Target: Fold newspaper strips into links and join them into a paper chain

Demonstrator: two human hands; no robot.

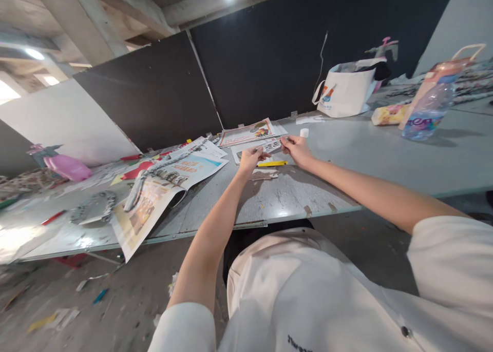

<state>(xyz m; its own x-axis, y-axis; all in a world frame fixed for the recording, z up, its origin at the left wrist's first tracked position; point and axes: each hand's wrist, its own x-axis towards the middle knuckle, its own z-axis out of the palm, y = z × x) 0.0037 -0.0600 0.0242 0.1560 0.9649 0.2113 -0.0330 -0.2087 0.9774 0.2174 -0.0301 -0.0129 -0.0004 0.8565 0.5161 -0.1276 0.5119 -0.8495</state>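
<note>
A small printed paper strip (272,145) stretches between my two hands above the grey table. My left hand (251,159) pinches its left end, fingers closed. At the other end, my right hand (296,150) has its fingertips closed on the strip. Just below them lies a yellow cutter (272,163), with a torn piece of brown and white paper (264,174) nearer the table edge. Printed sheets (246,134) lie behind my hands. A small white cap (304,132) stands beyond my right hand.
Newspapers (200,168) and a twisted paper rope ring (93,207) lie left, near a pink spray bottle (69,167). A white bag (344,91), a snack packet (389,114) and a water bottle (429,111) stand right. Dark panels (265,59) rise behind the table.
</note>
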